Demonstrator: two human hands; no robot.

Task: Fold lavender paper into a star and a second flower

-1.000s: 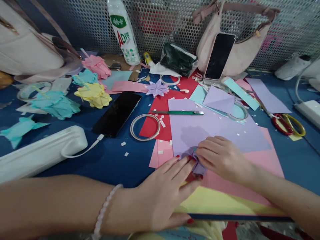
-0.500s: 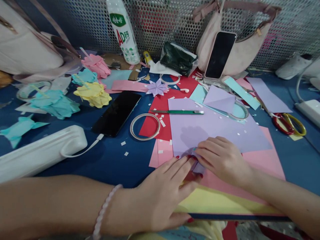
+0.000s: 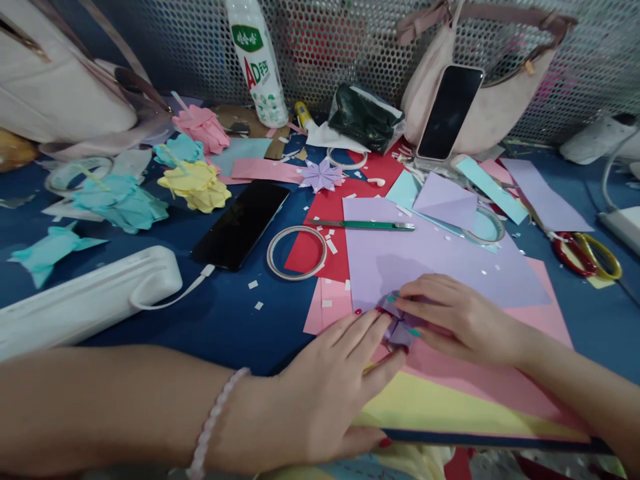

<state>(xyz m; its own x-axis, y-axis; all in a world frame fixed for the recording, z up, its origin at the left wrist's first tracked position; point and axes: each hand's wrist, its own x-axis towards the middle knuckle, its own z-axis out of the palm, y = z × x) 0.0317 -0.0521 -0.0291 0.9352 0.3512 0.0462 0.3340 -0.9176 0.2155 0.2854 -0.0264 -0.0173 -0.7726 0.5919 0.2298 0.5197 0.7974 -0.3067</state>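
Both hands (image 3: 320, 393) (image 3: 460, 320) near the table's front edge (image 3: 480, 440)

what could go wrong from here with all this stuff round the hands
The folded purple paper is small and partly hidden under the left hand and right hand, so a crease might land crooked. The green cutter lies loose just beyond them and could nick a reaching finger if its blade is out. The left forearm might snag the white cable plugged into the phone.
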